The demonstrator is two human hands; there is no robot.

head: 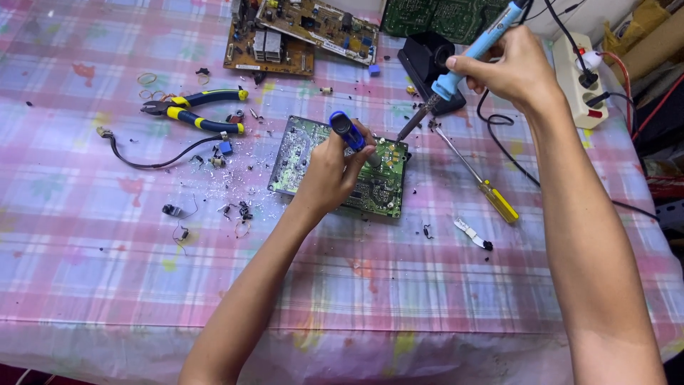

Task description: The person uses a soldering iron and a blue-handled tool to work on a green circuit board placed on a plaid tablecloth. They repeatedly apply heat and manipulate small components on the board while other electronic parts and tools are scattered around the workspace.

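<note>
My right hand (516,71) grips the soldering iron (463,64), my left hand (331,171) clasps a blue tool (347,130) over the circuit board (299,153) on the plaid-covered desk (427,299).

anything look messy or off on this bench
Yes. Snipped component bits and pale shavings lie scattered on the checked tablecloth left of the green circuit board. The soldering iron in the right hand trails its black cord across the table.
</note>
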